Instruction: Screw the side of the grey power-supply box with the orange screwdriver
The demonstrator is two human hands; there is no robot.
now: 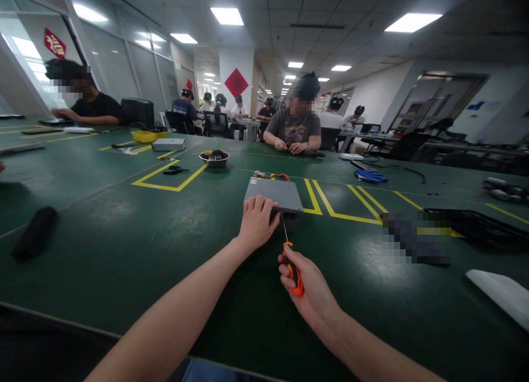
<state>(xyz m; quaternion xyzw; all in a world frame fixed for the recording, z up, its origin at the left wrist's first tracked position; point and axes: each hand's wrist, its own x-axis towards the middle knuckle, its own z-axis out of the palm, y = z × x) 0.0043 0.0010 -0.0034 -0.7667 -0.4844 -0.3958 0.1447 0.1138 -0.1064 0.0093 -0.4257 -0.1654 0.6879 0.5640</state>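
The grey, box-shaped metal unit (275, 192) lies flat on the green tabletop (177, 233), about midway between its left and right sides and well in from the near edge. Multicoloured wires (270, 176) come out at the unit's far side, and a dark socket (290, 216) shows in its near face.

The left hand (258, 225) rests on the unit's near left corner, fingers over the top and thumb at the near face. The right hand (303, 277) is closed around the orange-and-black handle of a thin-shafted screwdriver (296, 277). Its shaft points away from the person, up to the near face; whether the tip touches cannot be told.

Beyond the unit and to its left stand a round metal bowl (214, 162) with yellow-and-black tools in it, black-handled pliers (176, 170), a second grey metal box (168, 145) and a yellow plastic bin (149, 135). A blue glove (371, 176) lies beyond it to the right. A black slotted panel (475, 225) lies towards the tabletop's right edge. Across the tabletop sits a person in a grey T-shirt (294, 123).
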